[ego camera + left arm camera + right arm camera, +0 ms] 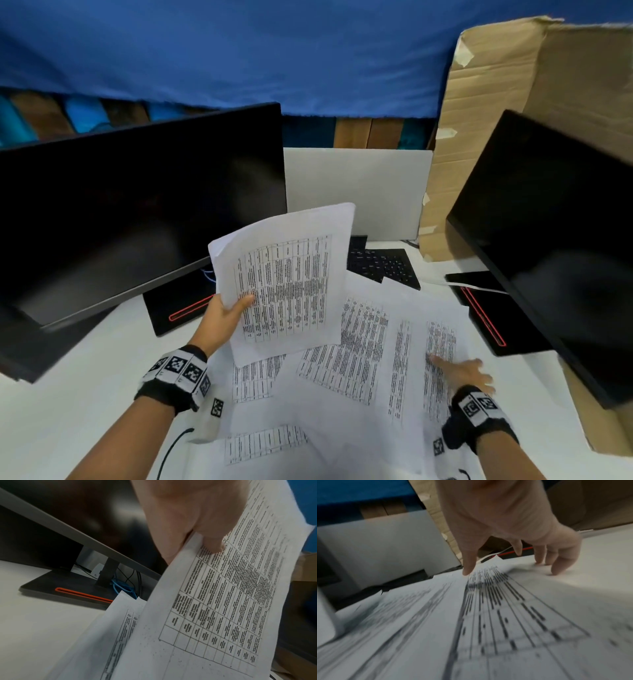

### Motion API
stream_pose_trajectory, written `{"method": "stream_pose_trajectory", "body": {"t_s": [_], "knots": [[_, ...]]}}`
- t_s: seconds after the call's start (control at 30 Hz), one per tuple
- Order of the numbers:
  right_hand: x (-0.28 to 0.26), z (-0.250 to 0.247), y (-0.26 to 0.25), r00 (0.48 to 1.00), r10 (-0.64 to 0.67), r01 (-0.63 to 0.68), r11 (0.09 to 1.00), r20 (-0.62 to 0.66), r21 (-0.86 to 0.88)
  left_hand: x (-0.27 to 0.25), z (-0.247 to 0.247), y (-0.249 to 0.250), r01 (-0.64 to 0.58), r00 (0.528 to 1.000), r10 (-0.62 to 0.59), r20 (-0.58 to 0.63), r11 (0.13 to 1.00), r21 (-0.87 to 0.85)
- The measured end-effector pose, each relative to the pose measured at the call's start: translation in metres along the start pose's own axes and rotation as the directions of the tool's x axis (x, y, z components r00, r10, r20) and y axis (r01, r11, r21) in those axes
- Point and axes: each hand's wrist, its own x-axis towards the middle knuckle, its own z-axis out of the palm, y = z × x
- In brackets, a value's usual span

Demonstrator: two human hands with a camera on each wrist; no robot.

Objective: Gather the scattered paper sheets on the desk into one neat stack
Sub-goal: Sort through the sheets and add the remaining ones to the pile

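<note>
My left hand (228, 313) holds a small bundle of printed sheets (287, 284) up above the desk, thumb on top and fingers behind; the left wrist view shows the thumb (212, 543) pinching that bundle of printed sheets (214, 615) at its edge. Several more sheets with tables (356, 363) lie scattered and overlapping on the white desk (68, 411). My right hand (462, 371) rests with spread, nearly straight fingers on the rightmost sheet (438, 359). In the right wrist view the fingertips (556, 572) press the rightmost sheet (505, 615), which ripples slightly.
A black monitor (137, 212) stands at the left and another monitor (555, 246) at the right, each on a black base with a red stripe. A black keyboard (383, 263) lies behind the papers. A cardboard box (496, 120) rises at the back right.
</note>
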Motion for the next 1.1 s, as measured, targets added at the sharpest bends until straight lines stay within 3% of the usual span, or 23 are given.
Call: {"method": "stream_pose_trajectory", "body": {"t_s": [0.17,0.27,0.4,0.5,0.6,0.83,1.03,1.1], "knots": [[-0.013,0.026,-0.010,0.989,-0.097,0.080,0.985,0.108,0.150,0.002,0.003,-0.006,0.008,0.999,-0.007,-0.039,1.000,0.003],[-0.016,0.036,-0.018,0.971,-0.146,0.119,0.982,0.188,0.149,0.003,0.004,-0.007,-0.009,0.999,0.009,-0.038,1.000,-0.003],[-0.020,0.042,-0.028,0.963,-0.174,0.184,0.983,0.206,-0.027,0.003,0.002,-0.010,0.006,0.999,-0.007,-0.049,1.000,-0.012],[-0.027,0.047,-0.032,0.975,-0.172,0.200,0.953,0.138,-0.229,0.003,0.003,-0.011,0.017,0.998,-0.018,-0.053,1.000,-0.025],[-0.027,0.052,-0.035,0.980,-0.177,0.195,0.947,0.092,-0.254,0.004,0.004,-0.011,0.025,0.998,-0.027,-0.057,0.999,-0.037],[-0.011,0.037,-0.023,0.962,-0.244,0.233,0.968,0.125,0.097,0.002,0.006,-0.012,0.036,0.999,-0.038,-0.037,0.998,-0.055],[-0.009,0.030,-0.022,0.972,-0.181,0.122,0.933,0.148,0.340,0.002,0.006,-0.013,0.054,0.998,-0.057,-0.039,0.996,-0.077],[-0.010,0.025,-0.025,0.966,-0.208,0.138,0.919,0.156,0.370,0.002,0.006,-0.012,0.052,0.998,-0.055,-0.032,0.995,-0.085]]}}
